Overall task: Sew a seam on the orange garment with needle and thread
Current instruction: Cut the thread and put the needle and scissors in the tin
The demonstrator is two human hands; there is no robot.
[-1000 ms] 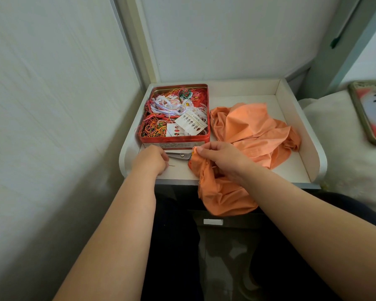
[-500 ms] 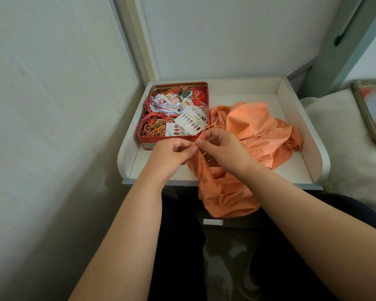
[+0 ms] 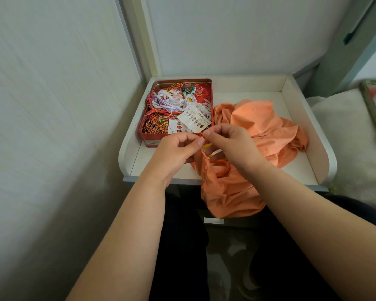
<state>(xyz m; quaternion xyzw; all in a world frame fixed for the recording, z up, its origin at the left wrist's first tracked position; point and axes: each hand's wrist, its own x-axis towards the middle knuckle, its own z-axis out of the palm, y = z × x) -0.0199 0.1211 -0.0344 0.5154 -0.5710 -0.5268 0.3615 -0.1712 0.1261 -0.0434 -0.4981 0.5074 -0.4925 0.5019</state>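
Above the tray's (image 3: 300, 170) front edge, your two hands met thumb-tip to fingertip, almost touching. Your left hand (image 3: 178, 148) was curled, thumb pressed against the index finger in a tight pinch; your right hand (image 3: 230, 144) mirrored it, thumb and index finger closed together, the other fingers folded loosely beneath. Between the two pinches ran a short length of orange thread (image 3: 202, 135), fine and partly blurred. The needle could not be made out, so which hand held it cannot be told.

The garment (image 3: 258, 131) lay directly under and behind your right hand. Its bulk was crumpled on the right half of the tray, while a frayed edge rose to just below your fingertips and a fold hung over the front edge toward your lap. Your right hand's lower fingers rested on or against this raised edge; whether they gripped it cannot be told. Something yellow (image 3: 208, 146) showed in the gap below the fingertips, too hidden to identify.

The tin (image 3: 152, 142), red and open, sat in the tray's left rear corner, just behind your left hand, filled with tangled coloured threads and white needle cards (image 3: 193, 119).
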